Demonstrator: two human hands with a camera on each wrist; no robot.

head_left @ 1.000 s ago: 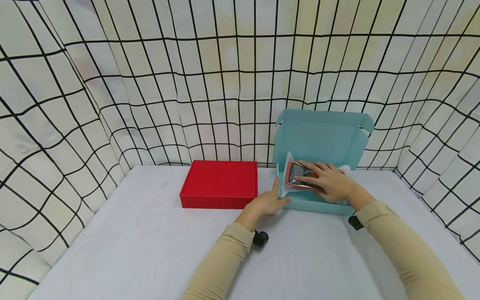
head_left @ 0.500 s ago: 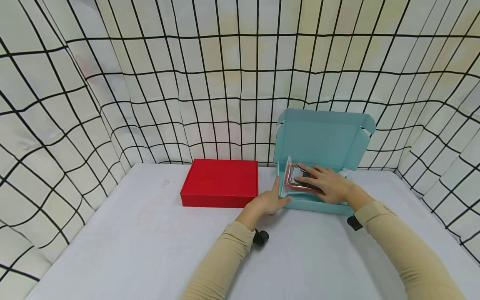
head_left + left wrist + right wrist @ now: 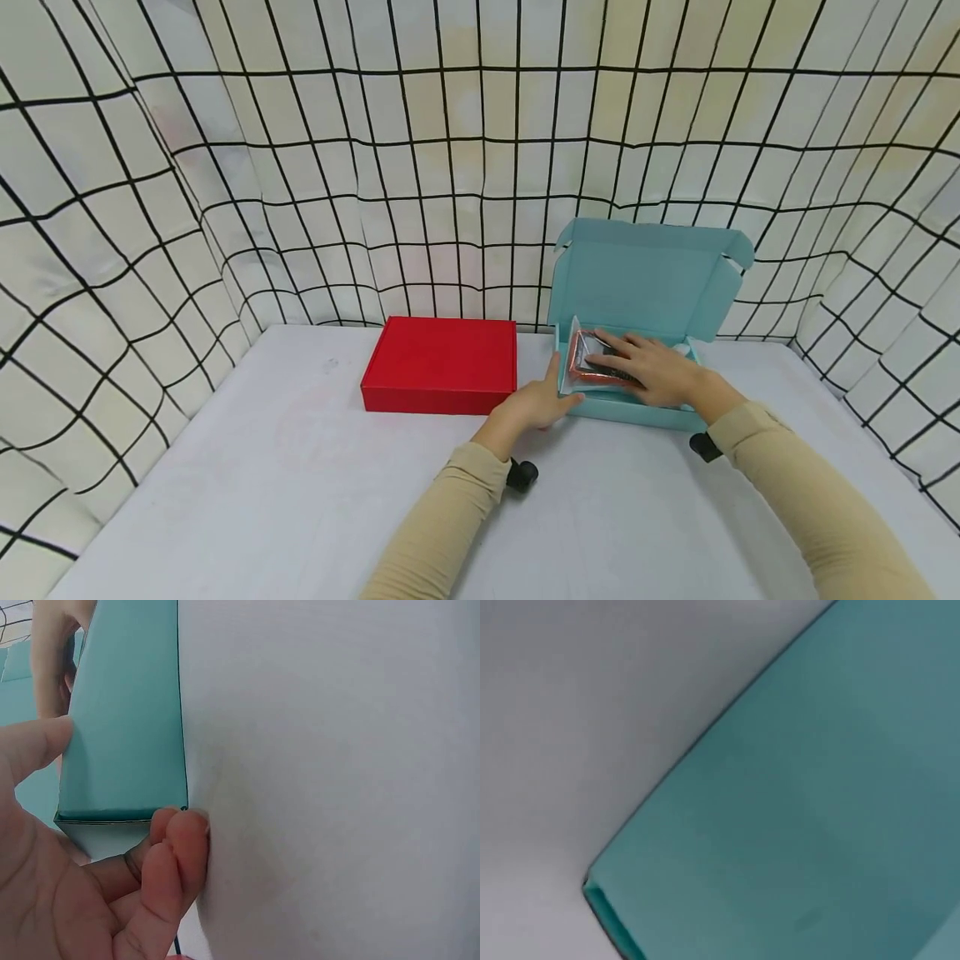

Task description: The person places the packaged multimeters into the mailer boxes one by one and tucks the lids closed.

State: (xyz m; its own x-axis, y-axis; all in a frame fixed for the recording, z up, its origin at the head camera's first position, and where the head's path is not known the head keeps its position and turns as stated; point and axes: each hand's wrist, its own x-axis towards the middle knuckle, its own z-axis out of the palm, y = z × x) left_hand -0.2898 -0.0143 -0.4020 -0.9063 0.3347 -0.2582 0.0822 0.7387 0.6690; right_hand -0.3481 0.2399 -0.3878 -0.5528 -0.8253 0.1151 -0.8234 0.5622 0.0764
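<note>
A teal cardboard box (image 3: 636, 412) sits on the right of the table with its lid (image 3: 648, 279) standing up at the back. My left hand (image 3: 531, 406) holds the box's front left corner, thumb at the front wall and index finger along the left side; the other fingers (image 3: 161, 877) curl by the corner in the left wrist view. Inside lies a flat orange-red and dark packet (image 3: 583, 358) in clear plastic. My right hand (image 3: 660, 371) rests on it with spread fingers, hiding its right part. The right wrist view shows only the box wall (image 3: 765, 802) and tablecloth.
A closed red box (image 3: 448, 354) stands left of the teal box, close to my left hand. White cloth (image 3: 300, 500) covers the table. Behind and at both sides rise white curtains (image 3: 420, 167) with a black grid.
The packet has sunk lower and flatter into the teal box under my right hand. My left hand has stayed at the corner. The head view has shifted slightly.
</note>
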